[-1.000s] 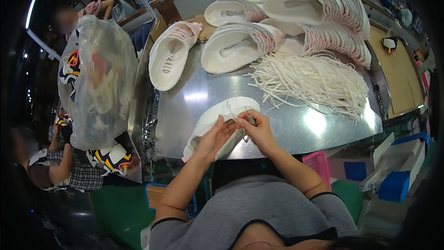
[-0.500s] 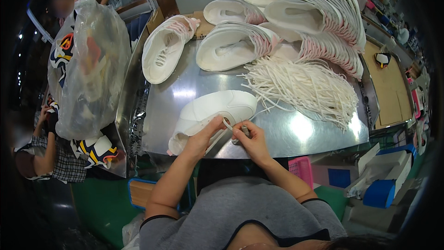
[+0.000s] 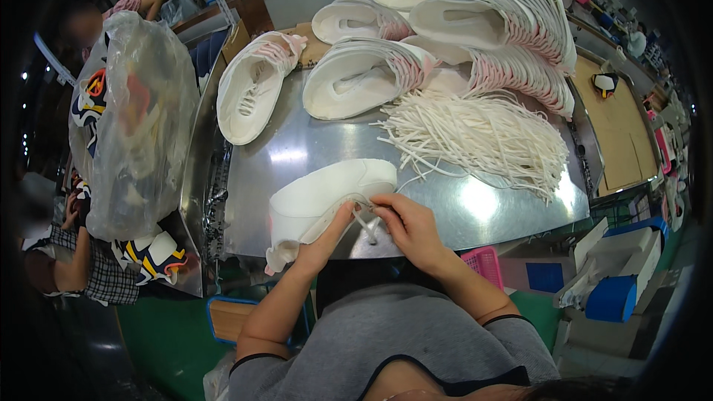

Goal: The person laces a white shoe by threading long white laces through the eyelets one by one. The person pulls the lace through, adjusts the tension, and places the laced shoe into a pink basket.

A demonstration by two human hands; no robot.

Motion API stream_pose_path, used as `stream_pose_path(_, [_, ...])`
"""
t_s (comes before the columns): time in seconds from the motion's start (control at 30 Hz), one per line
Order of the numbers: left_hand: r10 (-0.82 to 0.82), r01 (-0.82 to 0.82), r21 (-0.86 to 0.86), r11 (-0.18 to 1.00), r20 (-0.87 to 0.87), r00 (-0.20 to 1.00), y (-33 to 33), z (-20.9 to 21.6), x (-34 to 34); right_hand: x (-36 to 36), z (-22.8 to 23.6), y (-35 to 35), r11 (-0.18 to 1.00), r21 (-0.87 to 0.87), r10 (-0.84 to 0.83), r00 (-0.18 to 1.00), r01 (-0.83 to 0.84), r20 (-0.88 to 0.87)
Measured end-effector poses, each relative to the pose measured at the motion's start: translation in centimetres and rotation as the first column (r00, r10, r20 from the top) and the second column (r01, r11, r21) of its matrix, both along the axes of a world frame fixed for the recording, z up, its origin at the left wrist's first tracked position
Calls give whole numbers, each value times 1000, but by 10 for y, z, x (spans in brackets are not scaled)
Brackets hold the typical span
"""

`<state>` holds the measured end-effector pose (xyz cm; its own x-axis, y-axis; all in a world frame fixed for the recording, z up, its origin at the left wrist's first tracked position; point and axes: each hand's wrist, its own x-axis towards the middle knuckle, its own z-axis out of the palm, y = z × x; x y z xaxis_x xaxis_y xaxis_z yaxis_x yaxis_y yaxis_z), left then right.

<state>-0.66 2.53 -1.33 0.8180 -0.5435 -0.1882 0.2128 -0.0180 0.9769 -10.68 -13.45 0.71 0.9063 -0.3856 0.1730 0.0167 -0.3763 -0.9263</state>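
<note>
Here, the white shoe upper [image 3: 319,197] sits just beyond the left hand [image 3: 327,241], which grips its edge. Between the hands runs a white lace [image 3: 365,225], pinched by the right hand [image 3: 408,229]; beyond lies a lace pile [image 3: 479,137] on the bench [image 3: 531,217].

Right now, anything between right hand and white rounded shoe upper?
Nothing visible. The right hand is at the white rounded shoe upper, a thin white lace at its fingertips; the tangled heap of white laces lies farther off, out of the way.
</note>
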Motion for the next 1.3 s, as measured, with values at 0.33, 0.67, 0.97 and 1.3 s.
stream_pose_path(0.33, [-84,8,186,983,404,911,1,-1,-7,7,-6,-5,984,-170,59,998,-60,-13])
stream_pose_path(0.67, [-70,42,118,992,251,965,12,-17,-11,6,11,-21,894,-385,123,952,-229,-281])
stream_pose_path(0.97, [-92,104,111,988,-114,989,20,-29,8,32,-34,-43,966,257,6,993,24,-116])
stream_pose_path(1.3, [-343,69,408,910,651,677,32,-2,13,60,-37,-41,908,400,-120,992,120,-26])
